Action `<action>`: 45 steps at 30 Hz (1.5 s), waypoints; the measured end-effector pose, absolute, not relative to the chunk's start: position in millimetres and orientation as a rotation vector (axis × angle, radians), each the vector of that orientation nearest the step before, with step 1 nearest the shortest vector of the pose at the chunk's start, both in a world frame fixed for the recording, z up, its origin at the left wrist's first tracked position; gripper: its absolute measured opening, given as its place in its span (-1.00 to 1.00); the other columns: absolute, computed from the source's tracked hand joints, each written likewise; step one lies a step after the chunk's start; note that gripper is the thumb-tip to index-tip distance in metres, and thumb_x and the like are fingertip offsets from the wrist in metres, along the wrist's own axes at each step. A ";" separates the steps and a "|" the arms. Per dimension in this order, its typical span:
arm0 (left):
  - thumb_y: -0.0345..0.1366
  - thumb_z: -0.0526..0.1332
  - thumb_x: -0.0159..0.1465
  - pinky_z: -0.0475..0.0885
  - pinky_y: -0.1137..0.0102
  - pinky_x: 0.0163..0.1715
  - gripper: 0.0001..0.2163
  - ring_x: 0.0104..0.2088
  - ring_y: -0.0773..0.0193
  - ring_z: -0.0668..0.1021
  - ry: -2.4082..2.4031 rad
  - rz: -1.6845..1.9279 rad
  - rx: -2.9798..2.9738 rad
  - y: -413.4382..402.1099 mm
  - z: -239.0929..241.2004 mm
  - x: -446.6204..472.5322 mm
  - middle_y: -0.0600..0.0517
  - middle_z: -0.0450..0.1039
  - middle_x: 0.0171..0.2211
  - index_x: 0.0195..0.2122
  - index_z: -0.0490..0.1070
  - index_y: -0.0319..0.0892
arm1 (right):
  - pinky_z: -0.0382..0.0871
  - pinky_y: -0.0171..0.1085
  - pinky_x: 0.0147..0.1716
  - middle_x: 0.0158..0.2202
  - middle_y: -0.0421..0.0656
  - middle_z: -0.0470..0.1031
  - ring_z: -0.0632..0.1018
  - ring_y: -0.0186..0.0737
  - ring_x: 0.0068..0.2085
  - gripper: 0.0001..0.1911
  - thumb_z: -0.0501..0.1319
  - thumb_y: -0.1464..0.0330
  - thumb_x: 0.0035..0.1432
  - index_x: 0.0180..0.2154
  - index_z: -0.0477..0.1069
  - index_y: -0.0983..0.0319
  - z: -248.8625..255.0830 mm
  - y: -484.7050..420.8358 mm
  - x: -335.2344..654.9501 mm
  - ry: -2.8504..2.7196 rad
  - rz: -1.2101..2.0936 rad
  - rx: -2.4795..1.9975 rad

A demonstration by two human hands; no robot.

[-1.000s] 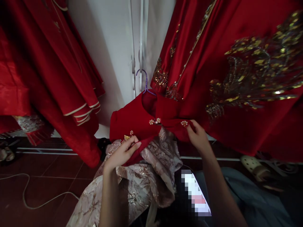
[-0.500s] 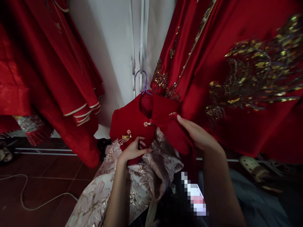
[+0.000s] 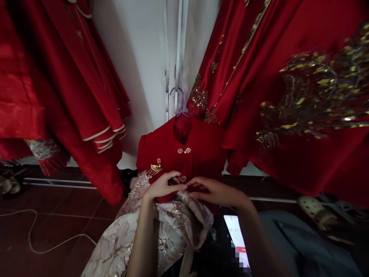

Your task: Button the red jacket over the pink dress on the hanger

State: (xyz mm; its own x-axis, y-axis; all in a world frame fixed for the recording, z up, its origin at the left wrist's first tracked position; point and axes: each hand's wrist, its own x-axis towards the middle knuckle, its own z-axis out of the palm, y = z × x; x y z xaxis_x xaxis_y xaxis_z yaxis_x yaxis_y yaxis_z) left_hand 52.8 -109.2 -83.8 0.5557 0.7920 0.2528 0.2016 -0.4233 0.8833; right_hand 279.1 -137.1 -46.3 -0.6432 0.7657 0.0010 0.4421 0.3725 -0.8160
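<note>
A: White wall [image 3: 144,57] and hung red gowns [image 3: 288,115] are seen behind; where is the red jacket [image 3: 164,148] kept?
B: On its hanger [image 3: 181,100], over the brocade skirt [image 3: 121,242]. Its front, held open a second ago, is now closed; left hand [image 3: 160,187] and right hand [image 3: 216,193], then apart, are pinched together on the lower clasp [image 3: 182,178].

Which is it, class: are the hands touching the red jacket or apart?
Touching. The head view shows the left hand and right hand pinching the red jacket at its lower clasp.
</note>
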 end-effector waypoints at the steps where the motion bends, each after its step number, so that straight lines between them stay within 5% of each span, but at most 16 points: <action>1: -0.13 0.19 0.17 0.37 0.38 -0.18 -0.75 -0.28 0.28 0.47 0.842 0.899 1.924 -108.1 -83.6 53.8 0.02 0.48 -0.30 -0.25 0.45 -0.20 | 0.36 -0.13 0.00 -0.07 -0.12 0.48 0.50 -0.16 -0.05 -0.64 0.19 0.18 0.11 -0.05 0.41 0.13 -49.5 -134.8 276.1 -2.264 1.159 -1.041; 9: -0.11 0.17 0.19 0.40 0.43 -0.33 -0.75 -0.38 0.31 0.49 0.860 1.005 1.760 -111.6 -77.0 47.9 0.03 0.47 -0.41 -0.29 0.43 -0.22 | 0.45 -0.14 -0.16 -0.14 0.01 0.48 0.53 -0.16 -0.12 -0.59 0.16 0.13 0.14 -0.06 0.28 0.25 -74.2 -123.7 245.5 -1.861 0.856 -1.232; 16: -0.09 0.27 0.08 0.43 0.44 -0.41 -0.70 -0.47 0.36 0.48 0.990 1.217 1.571 -103.4 -81.7 57.0 0.01 0.49 -0.40 -0.31 0.45 -0.24 | 0.43 -0.16 -0.21 -0.22 -0.02 0.48 0.54 -0.15 -0.21 -0.74 0.06 0.22 0.21 -0.23 0.40 0.25 -83.1 -119.2 220.5 -1.925 0.614 -1.271; 23: -0.08 0.26 0.09 0.47 0.41 -0.43 -0.68 -0.51 0.33 0.51 1.035 1.240 1.432 -103.3 -82.4 60.7 -0.01 0.54 -0.41 -0.29 0.52 -0.26 | 0.48 -0.25 -0.32 -0.29 -0.09 0.53 0.56 -0.22 -0.31 -0.78 0.18 0.25 0.11 -0.24 0.42 0.23 -85.2 -120.0 217.5 -1.743 0.752 -1.178; 29: -0.14 0.32 0.05 0.51 0.29 -0.23 -0.62 -0.35 0.24 0.59 0.863 1.171 1.300 -105.9 -85.9 59.6 -0.04 0.58 -0.31 -0.16 0.51 -0.26 | 0.49 -0.24 -0.26 -0.25 -0.08 0.55 0.57 -0.21 -0.27 -0.77 0.22 0.28 0.07 -0.23 0.44 0.24 -86.9 -117.2 219.6 -1.641 0.780 -1.179; 37: -0.15 0.33 0.03 0.44 0.42 -0.34 -0.78 -0.43 0.32 0.52 1.317 1.465 1.684 -99.6 -84.7 44.9 0.00 0.52 -0.41 -0.40 0.52 -0.19 | 0.48 -0.25 -0.28 -0.28 -0.11 0.54 0.57 -0.21 -0.28 -0.77 0.21 0.22 0.09 -0.30 0.42 0.24 -82.5 -119.5 214.1 -1.562 0.765 -1.165; 45: -0.33 0.35 0.01 0.46 0.39 -0.18 -0.58 -0.28 0.36 0.52 1.139 1.401 1.668 -88.8 -110.8 2.3 0.03 0.43 -0.28 -0.10 0.31 -0.16 | 0.46 -0.22 -0.32 -0.30 -0.08 0.53 0.54 -0.22 -0.35 -0.69 0.27 0.14 0.00 -0.32 0.47 0.26 -75.8 -105.3 249.9 -1.454 0.459 -1.279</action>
State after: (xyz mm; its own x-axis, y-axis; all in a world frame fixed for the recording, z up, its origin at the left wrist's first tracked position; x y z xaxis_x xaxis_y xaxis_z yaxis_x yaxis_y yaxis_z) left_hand 2.3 -88.8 -110.8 0.0423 0.9181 0.3941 0.1987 -0.3943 0.8973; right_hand 249.9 -105.3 -75.8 0.1738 0.8712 0.4592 0.4503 0.3444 -0.8238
